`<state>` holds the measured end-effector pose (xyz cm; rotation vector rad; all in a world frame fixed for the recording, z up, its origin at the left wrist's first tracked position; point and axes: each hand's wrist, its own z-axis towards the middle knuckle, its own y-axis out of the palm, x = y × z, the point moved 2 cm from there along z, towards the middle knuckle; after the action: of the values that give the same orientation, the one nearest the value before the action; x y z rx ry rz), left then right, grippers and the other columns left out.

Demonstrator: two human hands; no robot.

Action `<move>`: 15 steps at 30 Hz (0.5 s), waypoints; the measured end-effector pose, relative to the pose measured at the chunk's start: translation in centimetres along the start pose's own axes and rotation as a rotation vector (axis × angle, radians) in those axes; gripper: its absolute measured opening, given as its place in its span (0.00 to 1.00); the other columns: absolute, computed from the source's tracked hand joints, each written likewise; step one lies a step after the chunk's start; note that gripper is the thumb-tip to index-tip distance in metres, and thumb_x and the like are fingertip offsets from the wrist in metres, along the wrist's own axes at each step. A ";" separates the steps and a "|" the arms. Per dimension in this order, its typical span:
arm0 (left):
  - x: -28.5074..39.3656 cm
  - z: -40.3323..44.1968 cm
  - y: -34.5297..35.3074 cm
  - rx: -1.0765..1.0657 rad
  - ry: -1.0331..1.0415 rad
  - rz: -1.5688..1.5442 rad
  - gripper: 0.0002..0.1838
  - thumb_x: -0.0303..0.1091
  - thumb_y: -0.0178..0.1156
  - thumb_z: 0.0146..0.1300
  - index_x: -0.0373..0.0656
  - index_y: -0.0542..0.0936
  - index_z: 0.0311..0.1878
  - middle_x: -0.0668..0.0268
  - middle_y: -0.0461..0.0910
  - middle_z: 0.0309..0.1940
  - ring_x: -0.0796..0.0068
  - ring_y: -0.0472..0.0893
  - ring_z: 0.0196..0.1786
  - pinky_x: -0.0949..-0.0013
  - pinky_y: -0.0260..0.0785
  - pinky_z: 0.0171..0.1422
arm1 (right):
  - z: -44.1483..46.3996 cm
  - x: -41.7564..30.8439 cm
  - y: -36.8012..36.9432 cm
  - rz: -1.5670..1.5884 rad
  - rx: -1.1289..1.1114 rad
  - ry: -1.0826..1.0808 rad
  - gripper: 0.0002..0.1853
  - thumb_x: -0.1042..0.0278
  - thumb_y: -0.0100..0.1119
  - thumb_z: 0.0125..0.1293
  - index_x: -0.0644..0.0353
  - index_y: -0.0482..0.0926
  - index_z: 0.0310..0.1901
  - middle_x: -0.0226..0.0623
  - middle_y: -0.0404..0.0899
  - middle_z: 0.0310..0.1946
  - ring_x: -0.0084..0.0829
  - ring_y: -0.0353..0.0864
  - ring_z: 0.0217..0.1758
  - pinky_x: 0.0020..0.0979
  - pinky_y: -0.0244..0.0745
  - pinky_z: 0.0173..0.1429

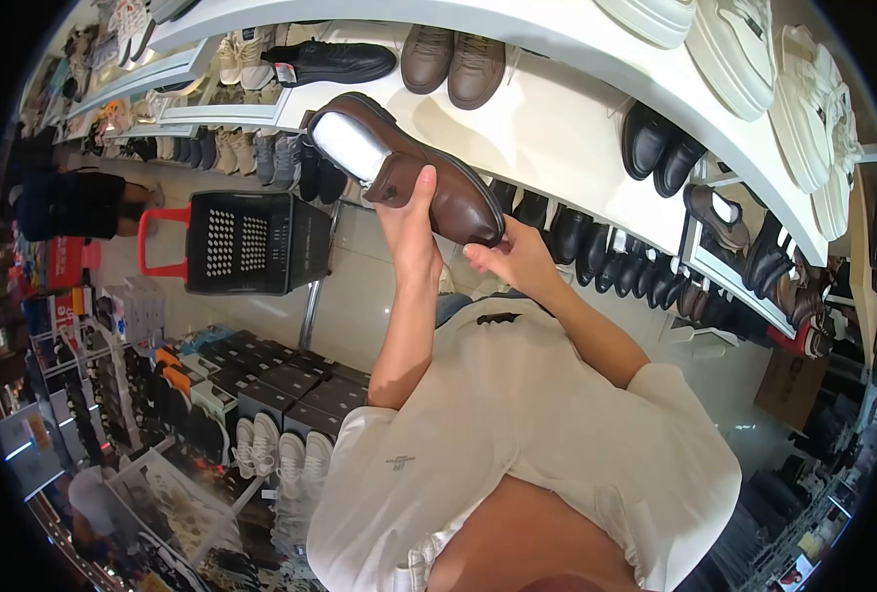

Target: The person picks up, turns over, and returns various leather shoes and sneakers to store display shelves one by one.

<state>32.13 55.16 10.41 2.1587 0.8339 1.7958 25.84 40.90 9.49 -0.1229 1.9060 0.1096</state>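
A brown leather shoe [438, 192] with a dark sole and pale lining is held up in front of the shelf, its toe pointing to the lower right. My left hand [409, 217] grips it around the middle, the thumb lying on the upper and the other fingers hidden beneath. At the toe end, my right hand [517, 259] holds the tip, thumb below and fingers against the sole edge. Behind the shoe, the white shelf [557, 109] carries a pair of brown shoes [455, 64] and a black shoe [335, 62].
A black basket [261, 243] with a red handle stands on the floor at the left. Dark shoe boxes [290, 380] are stacked below it. Black shoes [658, 148] sit on the shelf at right. Another person [88, 205] is at the far left.
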 end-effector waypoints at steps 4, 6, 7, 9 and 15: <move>-0.2 0.1 -0.2 0.007 0.006 0.008 0.31 0.29 0.67 0.62 0.38 0.63 0.64 0.62 0.71 0.55 0.71 0.71 0.57 0.65 0.61 0.66 | 0.0 -0.1 0.1 0.026 0.015 -0.025 0.26 0.61 0.72 0.59 0.67 0.76 0.54 0.32 0.82 0.37 0.19 0.78 0.35 0.24 0.76 0.40; -0.1 0.0 -0.2 0.006 0.011 0.008 0.30 0.29 0.67 0.62 0.38 0.63 0.64 0.62 0.71 0.55 0.71 0.71 0.57 0.65 0.61 0.66 | 0.1 0.1 0.1 0.006 0.012 -0.047 0.26 0.62 0.72 0.59 0.67 0.76 0.54 0.32 0.82 0.38 0.18 0.78 0.37 0.24 0.76 0.41; 0.0 0.0 -0.1 0.006 0.011 0.008 0.30 0.29 0.67 0.62 0.38 0.63 0.64 0.62 0.71 0.55 0.71 0.71 0.57 0.65 0.61 0.66 | 0.1 0.1 0.1 0.006 0.013 -0.048 0.26 0.62 0.72 0.59 0.67 0.76 0.54 0.32 0.82 0.38 0.18 0.78 0.37 0.24 0.76 0.41; 0.1 0.0 -0.1 0.008 0.007 0.015 0.31 0.29 0.67 0.62 0.38 0.63 0.64 0.62 0.71 0.55 0.71 0.71 0.57 0.65 0.61 0.66 | 0.1 0.1 0.2 0.006 0.023 -0.074 0.24 0.60 0.71 0.60 0.66 0.77 0.52 0.32 0.82 0.36 0.19 0.78 0.35 0.24 0.76 0.39; -0.4 -0.2 -0.3 0.002 0.052 0.034 0.26 0.32 0.65 0.64 0.38 0.68 0.62 0.63 0.73 0.55 0.70 0.72 0.58 0.65 0.65 0.64 | 0.5 0.5 0.2 0.064 0.039 -0.006 0.18 0.57 0.58 0.70 0.69 0.76 0.45 0.40 0.82 0.31 0.25 0.82 0.31 0.27 0.78 0.37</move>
<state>31.84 55.15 9.97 2.1491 0.8149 1.8754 26.10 41.19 8.86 -0.0353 1.9051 0.1154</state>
